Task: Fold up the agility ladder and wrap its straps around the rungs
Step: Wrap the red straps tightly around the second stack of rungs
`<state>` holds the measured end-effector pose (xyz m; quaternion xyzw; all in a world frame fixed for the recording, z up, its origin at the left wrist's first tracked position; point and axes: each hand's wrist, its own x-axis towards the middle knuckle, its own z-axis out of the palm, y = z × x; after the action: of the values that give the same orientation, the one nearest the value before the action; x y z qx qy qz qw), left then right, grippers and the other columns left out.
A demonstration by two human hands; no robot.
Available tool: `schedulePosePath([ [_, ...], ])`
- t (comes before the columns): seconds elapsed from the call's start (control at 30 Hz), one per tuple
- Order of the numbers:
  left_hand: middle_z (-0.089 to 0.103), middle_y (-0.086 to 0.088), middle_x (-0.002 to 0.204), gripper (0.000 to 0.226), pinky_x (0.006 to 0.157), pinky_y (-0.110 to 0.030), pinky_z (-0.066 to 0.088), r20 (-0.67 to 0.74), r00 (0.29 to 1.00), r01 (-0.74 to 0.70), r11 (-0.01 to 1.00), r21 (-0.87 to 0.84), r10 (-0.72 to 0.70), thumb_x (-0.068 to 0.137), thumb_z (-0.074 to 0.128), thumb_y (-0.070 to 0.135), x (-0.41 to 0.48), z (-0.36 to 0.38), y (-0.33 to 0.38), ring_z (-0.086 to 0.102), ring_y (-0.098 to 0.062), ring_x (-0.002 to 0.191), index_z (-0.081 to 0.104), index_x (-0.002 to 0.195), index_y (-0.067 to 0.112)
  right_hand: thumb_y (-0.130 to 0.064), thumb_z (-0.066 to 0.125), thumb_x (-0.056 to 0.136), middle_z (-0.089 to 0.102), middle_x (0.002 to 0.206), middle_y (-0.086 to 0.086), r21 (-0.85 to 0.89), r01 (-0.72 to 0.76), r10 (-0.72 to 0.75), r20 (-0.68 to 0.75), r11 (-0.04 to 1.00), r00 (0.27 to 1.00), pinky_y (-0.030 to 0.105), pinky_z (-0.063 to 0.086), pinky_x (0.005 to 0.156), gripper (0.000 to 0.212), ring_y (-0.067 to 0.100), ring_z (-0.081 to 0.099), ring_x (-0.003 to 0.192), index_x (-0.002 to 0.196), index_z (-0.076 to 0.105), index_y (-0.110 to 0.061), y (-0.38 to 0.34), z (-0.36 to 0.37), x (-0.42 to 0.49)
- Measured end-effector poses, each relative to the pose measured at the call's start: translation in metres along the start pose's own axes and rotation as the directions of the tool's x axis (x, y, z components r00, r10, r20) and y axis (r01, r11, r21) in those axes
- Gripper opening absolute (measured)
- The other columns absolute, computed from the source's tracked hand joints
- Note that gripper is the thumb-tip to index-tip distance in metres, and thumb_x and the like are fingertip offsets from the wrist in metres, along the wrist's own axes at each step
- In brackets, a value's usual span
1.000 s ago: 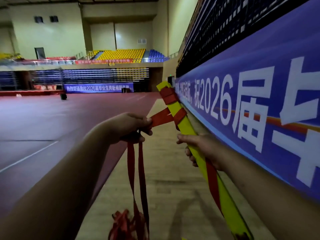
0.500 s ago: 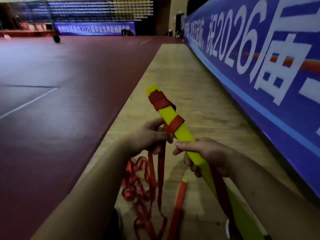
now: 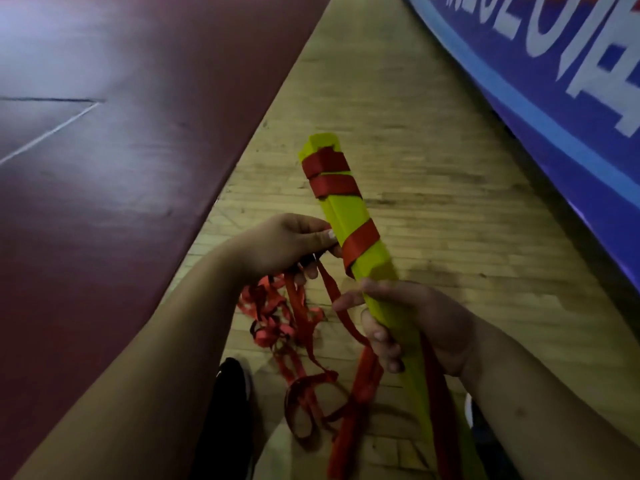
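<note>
The left hand, a second ago pulling the strap out taut, has come in against the rungs, pinching it beside the third turn. The right hand grips the rungs just below. Wrapping is likely far from done: a long tangle under the left hand, by a shoe, could snag.

Cropped, unreadable white lettering on banner
</note>
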<state>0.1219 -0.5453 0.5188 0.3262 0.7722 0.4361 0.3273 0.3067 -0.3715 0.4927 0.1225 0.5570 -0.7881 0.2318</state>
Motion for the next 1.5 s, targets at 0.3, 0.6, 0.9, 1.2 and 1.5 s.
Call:
schedulePosePath([
  [0.3, 0.074, 0.005, 0.081, 0.021, 0.058, -0.029, 0.053, 0.051, 0.996, -0.067, 0.98, -0.188, 0.078, 0.112, 0.057, 0.013, 0.009, -0.011, -0.016, 0.058, -0.02, 0.06, 0.076, 0.114, 0.022, -0.052, 0.074, 0.089, 0.056, 0.069, 0.004, -0.011, -0.054, 0.055, 0.05, 0.998, 0.997, 0.032, 0.043, 0.056, 0.06, 0.016, 0.05, 0.053, 0.127, 0.073, -0.006, 0.0, -0.008, 0.025],
  [0.6, 0.051, 0.001, 0.068, 0.046, 0.054, -0.028, 0.034, -0.076, 0.995, -0.074, 0.991, -0.114, 0.066, 0.113, 0.056, 0.018, 0.002, -0.015, -0.018, 0.041, -0.01, 0.054, 0.079, 0.076, 0.035, -0.047, 0.071, 0.09, 0.057, 0.073, 0.008, -0.124, -0.028, 0.025, -0.03, 0.992, 0.999, 0.032, 0.045, 0.054, 0.053, 0.017, 0.051, 0.054, 0.128, 0.075, -0.011, 0.006, -0.006, 0.019],
  [0.9, 0.063, 0.003, 0.068, 0.029, 0.052, -0.025, 0.043, -0.267, 0.964, -0.079, 0.956, -0.282, 0.001, 0.113, 0.053, 0.015, 0.002, -0.004, -0.018, 0.049, -0.014, 0.055, 0.079, 0.102, 0.021, -0.052, 0.071, 0.09, 0.055, 0.071, 0.008, -0.115, -0.022, 0.027, 0.042, 0.993, 0.999, 0.031, 0.046, 0.054, 0.051, 0.018, 0.05, 0.055, 0.123, 0.079, -0.013, 0.005, -0.001, 0.013],
  [1.2, 0.06, -0.001, 0.067, 0.029, 0.05, -0.026, 0.031, -0.288, 0.957, -0.04, 0.972, -0.233, -0.03, 0.11, 0.059, 0.024, -0.001, -0.004, -0.004, 0.043, -0.014, 0.052, 0.079, 0.09, 0.025, -0.051, 0.073, 0.089, 0.055, 0.067, 0.007, -0.053, 0.03, -0.024, 0.113, 0.998, 0.993, 0.031, 0.045, 0.052, 0.054, 0.017, 0.05, 0.049, 0.123, 0.077, -0.008, 0.005, -0.002, 0.018],
  [1.5, 0.057, -0.005, 0.061, 0.032, 0.05, -0.023, 0.037, -0.285, 0.956, -0.046, 0.997, 0.067, 0.064, 0.113, 0.052, 0.023, -0.009, -0.023, -0.008, 0.046, -0.01, 0.049, 0.075, 0.097, 0.007, -0.05, 0.08, 0.084, 0.057, 0.072, 0.009, -0.095, 0.038, -0.049, -0.115, 0.995, 0.992, 0.034, 0.043, 0.057, 0.055, 0.02, 0.051, 0.055, 0.118, 0.075, -0.008, 0.012, 0.001, 0.024],
])
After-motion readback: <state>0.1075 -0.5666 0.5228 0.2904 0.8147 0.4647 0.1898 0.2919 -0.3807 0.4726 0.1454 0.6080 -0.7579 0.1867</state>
